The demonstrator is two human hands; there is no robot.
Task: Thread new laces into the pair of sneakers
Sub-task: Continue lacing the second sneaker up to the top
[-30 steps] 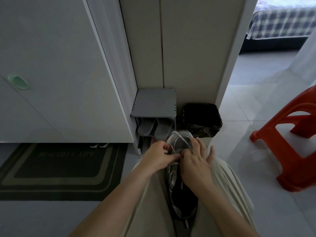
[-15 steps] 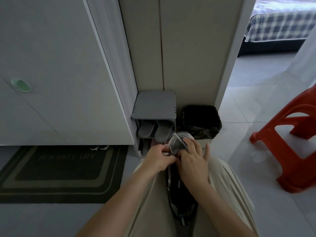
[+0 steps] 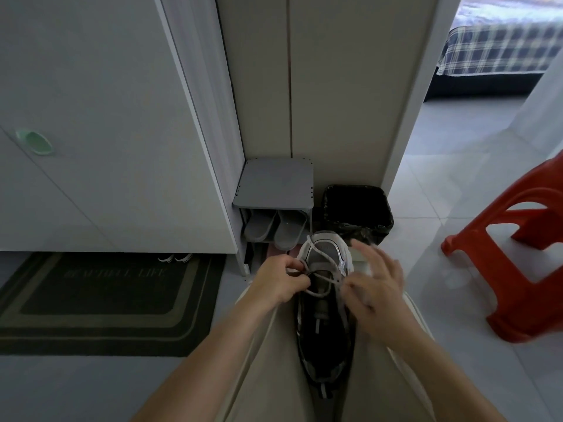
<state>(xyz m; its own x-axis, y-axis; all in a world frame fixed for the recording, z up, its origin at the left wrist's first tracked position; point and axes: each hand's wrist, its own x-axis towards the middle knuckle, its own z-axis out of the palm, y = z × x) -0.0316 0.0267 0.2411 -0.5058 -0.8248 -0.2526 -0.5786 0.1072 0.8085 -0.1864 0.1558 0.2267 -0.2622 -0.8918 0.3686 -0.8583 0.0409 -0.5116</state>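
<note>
Pinching the limp lace (image 3: pixel 316 292) at the sneaker's (image 3: pixel 324 254) nine o'clock, your left hand (image 3: pixel 283 281) is closed; your right hand (image 3: pixel 374 287) splays, hold unclear; grip near its end.

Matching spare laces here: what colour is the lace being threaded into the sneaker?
The lace is white to pale grey, shown best in the head view.

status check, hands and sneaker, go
Left hand grips lace. Right hand blurred beside sneaker, grip unclear. Sneaker between the knees, lace part threaded. Nothing blocking.

Left grip (image 3: pixel 281 283) pinched, right grip (image 3: pixel 373 289) splayed.
</note>
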